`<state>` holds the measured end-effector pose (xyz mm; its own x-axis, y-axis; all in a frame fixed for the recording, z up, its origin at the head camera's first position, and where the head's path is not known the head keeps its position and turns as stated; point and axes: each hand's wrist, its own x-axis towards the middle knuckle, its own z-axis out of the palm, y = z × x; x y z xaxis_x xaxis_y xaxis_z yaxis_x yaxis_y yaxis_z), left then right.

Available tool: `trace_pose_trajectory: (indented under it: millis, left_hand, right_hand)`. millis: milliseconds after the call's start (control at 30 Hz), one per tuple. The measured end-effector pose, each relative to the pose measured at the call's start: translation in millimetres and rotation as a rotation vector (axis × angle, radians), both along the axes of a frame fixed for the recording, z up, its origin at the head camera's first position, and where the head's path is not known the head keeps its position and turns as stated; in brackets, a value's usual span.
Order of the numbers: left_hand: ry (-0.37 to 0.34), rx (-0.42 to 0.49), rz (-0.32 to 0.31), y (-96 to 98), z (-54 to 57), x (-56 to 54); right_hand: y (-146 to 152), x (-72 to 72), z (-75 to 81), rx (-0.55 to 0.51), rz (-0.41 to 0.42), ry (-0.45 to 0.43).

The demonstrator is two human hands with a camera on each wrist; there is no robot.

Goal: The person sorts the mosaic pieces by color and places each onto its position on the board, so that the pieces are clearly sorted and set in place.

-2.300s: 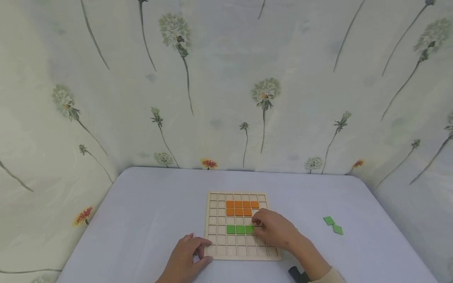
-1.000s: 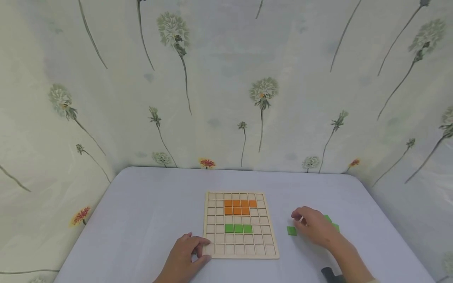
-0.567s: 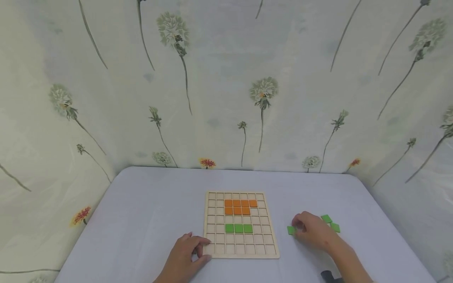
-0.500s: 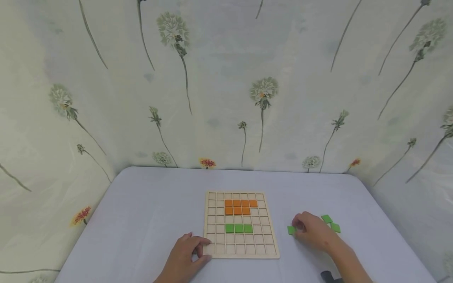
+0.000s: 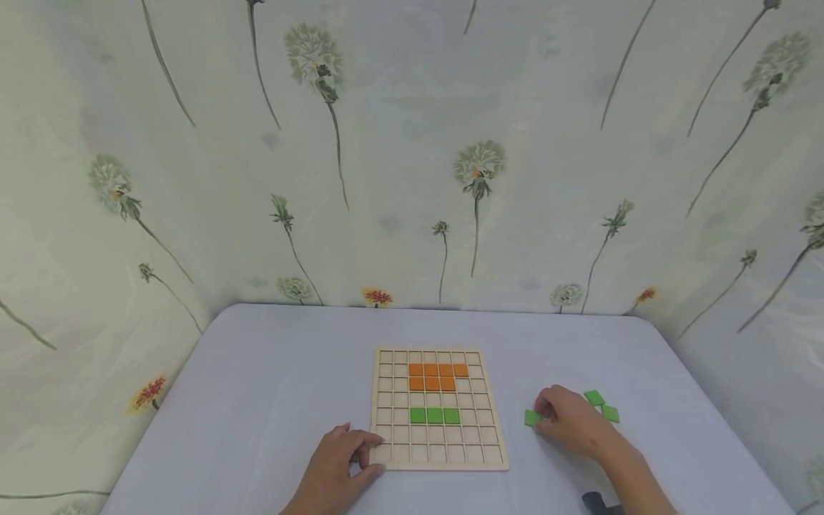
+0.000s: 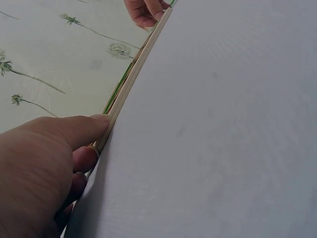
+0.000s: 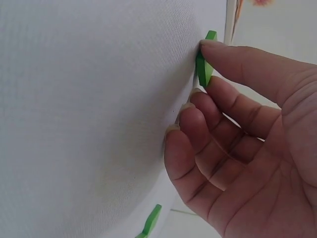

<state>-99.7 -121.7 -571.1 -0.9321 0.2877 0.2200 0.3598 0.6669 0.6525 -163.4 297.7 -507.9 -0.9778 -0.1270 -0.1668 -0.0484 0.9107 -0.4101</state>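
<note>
A square wooden grid board (image 5: pixel 476 456) lies on the table, with orange tiles (image 5: pixel 431 370) in two rows and a row of three green tiles (image 5: pixel 435 415) in its cells. My left hand (image 5: pixel 337 465) grips the board's near left corner between thumb and fingers; the left wrist view shows the thumb (image 6: pixel 84 130) against its edge. Right of the board, my right hand (image 5: pixel 573 423) pinches a loose green tile (image 7: pixel 205 59) by its edges, thumb and index finger on it and the other fingers curled by the tabletop.
Beyond the right hand lie two more loose green tiles (image 5: pixel 594 398), close together. A dark object (image 5: pixel 595 502) shows by the right wrist. Flower-printed cloth (image 5: pixel 399 157) rises behind the white table (image 5: pixel 290 372).
My right hand left the board's green row, went right to the loose green tile and took hold of it. That tile has shifted slightly right. The left hand stays at the corner.
</note>
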Motion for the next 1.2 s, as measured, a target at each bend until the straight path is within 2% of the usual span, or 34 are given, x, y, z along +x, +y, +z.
trace_pose_trajectory:
  millis: [400,833,1033,1200]
  left_hand:
    - [0.002,-0.003,-0.002,0.5,-3.5,-1.0]
    - [0.003,0.003,0.002,-0.4,-0.2,0.3]
    - [-0.004,0.004,-0.001,-0.7,1.1,0.5]
    - [0.021,0.011,-0.008,-1.1,-0.2,0.6]
  right_hand:
    - [-0.1,-0.2,0.5,-0.01,0.002,-0.004]
    - [1.1,0.4,-1.8,-0.025,0.044,0.056]
    - [0.0,-0.2,-1.4,-0.036,0.041,0.047]
    - [-3.0,-0.4,-1.5,-0.057,0.031,0.029]
